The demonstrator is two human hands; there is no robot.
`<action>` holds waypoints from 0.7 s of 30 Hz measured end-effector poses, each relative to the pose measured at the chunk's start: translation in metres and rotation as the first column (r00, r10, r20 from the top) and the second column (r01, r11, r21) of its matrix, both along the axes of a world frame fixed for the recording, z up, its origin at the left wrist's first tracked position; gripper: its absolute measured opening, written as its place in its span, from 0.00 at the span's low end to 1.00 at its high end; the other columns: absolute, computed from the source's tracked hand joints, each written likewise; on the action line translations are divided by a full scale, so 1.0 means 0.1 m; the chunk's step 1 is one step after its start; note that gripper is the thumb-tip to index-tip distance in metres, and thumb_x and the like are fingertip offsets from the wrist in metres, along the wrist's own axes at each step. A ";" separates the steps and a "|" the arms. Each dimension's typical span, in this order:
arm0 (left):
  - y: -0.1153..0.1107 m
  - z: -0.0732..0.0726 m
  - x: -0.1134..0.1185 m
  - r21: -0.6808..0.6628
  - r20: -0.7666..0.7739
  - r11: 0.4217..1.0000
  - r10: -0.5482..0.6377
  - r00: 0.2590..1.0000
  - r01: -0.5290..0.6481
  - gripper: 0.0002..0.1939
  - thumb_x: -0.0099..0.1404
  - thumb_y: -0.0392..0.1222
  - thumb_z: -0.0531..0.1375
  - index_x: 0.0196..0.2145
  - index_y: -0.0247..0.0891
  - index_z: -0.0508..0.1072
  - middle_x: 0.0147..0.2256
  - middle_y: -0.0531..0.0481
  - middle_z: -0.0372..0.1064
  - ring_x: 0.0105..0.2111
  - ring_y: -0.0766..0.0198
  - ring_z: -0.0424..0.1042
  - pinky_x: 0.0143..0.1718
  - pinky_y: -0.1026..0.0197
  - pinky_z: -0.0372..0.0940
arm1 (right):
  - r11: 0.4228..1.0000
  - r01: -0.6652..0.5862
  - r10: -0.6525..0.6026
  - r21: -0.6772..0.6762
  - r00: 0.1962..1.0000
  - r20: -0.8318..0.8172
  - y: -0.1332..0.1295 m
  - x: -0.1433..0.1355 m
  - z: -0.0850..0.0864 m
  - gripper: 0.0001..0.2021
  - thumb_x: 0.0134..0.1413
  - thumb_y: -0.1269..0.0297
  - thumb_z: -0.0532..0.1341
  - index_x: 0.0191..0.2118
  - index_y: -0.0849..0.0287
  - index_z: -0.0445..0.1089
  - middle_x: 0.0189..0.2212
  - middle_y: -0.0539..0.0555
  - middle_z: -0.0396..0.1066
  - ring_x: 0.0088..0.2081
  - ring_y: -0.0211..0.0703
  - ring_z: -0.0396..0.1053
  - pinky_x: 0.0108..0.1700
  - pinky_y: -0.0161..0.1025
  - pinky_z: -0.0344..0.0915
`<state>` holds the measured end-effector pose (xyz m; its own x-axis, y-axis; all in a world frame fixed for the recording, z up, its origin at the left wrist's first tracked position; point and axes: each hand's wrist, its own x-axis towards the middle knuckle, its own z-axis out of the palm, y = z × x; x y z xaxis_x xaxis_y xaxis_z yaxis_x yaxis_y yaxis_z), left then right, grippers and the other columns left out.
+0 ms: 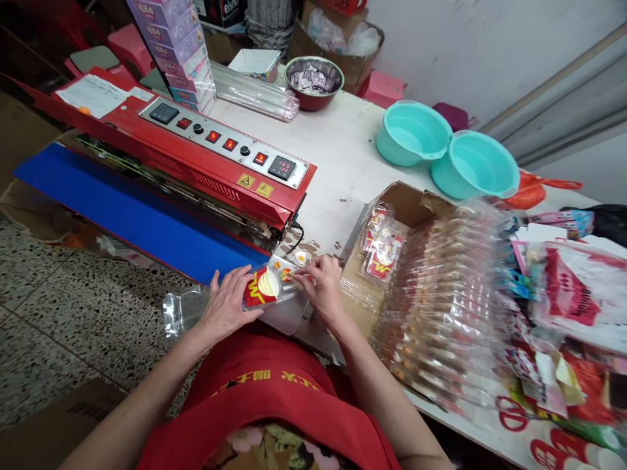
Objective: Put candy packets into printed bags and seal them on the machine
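Observation:
Low in front of my body is a see-through plastic packet, with a red and yellow fries-box shape and small food-shaped pieces inside. My left hand grips its left end, fingers along the upper edge and thumb below. At the packet's right end, my right hand pinches the film between thumb and fingertips. A fried-egg-shaped piece shows just above the right fingertips. Beneath the hands lies a whitish plate-like surface. A loose plastic film end sticks out left of my left hand.
A red sealing machine with a blue belt stands left. Right of my hands is a cardboard box with a row of filled packets. Turquoise basins, a metal bowl and red scissors lie further out.

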<state>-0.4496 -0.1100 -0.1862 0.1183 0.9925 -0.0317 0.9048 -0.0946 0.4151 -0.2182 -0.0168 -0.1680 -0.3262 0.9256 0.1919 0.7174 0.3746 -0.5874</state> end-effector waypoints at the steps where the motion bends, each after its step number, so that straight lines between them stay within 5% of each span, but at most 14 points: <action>1: 0.00 0.00 0.00 -0.001 0.003 1.000 -0.002 1.000 0.002 0.34 0.53 0.48 0.66 0.55 0.41 0.60 0.61 0.38 0.58 0.60 0.46 0.58 0.62 0.33 0.39 | 0.999 0.047 -0.047 0.010 0.999 -0.017 0.02 0.11 -0.01 0.03 0.54 0.63 0.66 0.32 0.54 0.77 0.32 0.53 0.62 0.39 0.47 0.58 0.42 0.44 0.54; 5: 0.00 -0.02 -0.01 -0.004 0.015 1.000 0.001 1.000 -0.001 0.33 0.53 0.48 0.66 0.54 0.41 0.60 0.61 0.39 0.58 0.60 0.45 0.58 0.62 0.32 0.39 | 0.989 0.146 -0.146 -0.007 0.988 -0.052 0.08 0.40 -0.06 0.05 0.55 0.64 0.64 0.31 0.55 0.77 0.31 0.52 0.60 0.38 0.46 0.58 0.42 0.45 0.57; 10: -0.01 -0.01 -0.02 -0.004 0.003 1.000 -0.008 1.000 0.008 0.33 0.53 0.47 0.66 0.54 0.41 0.59 0.61 0.39 0.59 0.60 0.46 0.58 0.62 0.32 0.40 | 0.993 0.098 -0.100 -0.065 0.994 -0.032 0.10 0.29 -0.18 0.02 0.53 0.64 0.65 0.32 0.54 0.76 0.33 0.53 0.62 0.40 0.48 0.60 0.43 0.47 0.58; 15: -0.04 0.01 -0.04 -0.012 -0.020 1.000 -0.020 1.000 0.019 0.34 0.54 0.47 0.66 0.55 0.41 0.58 0.62 0.39 0.57 0.61 0.46 0.57 0.62 0.32 0.39 | 0.956 0.002 -0.051 -0.294 0.986 -0.158 0.16 0.26 -0.25 0.08 0.50 0.60 0.67 0.37 0.54 0.75 0.35 0.54 0.67 0.40 0.48 0.63 0.45 0.47 0.61; 21: -0.06 0.01 -0.06 -0.026 -0.001 0.999 -0.018 1.000 0.018 0.34 0.54 0.48 0.65 0.56 0.41 0.58 0.62 0.39 0.57 0.61 0.46 0.56 0.62 0.31 0.38 | 0.865 0.011 -0.189 -0.502 0.933 -0.305 0.43 0.19 -0.27 0.20 0.48 0.52 0.66 0.46 0.58 0.73 0.39 0.55 0.71 0.35 0.43 0.68 0.39 0.42 0.66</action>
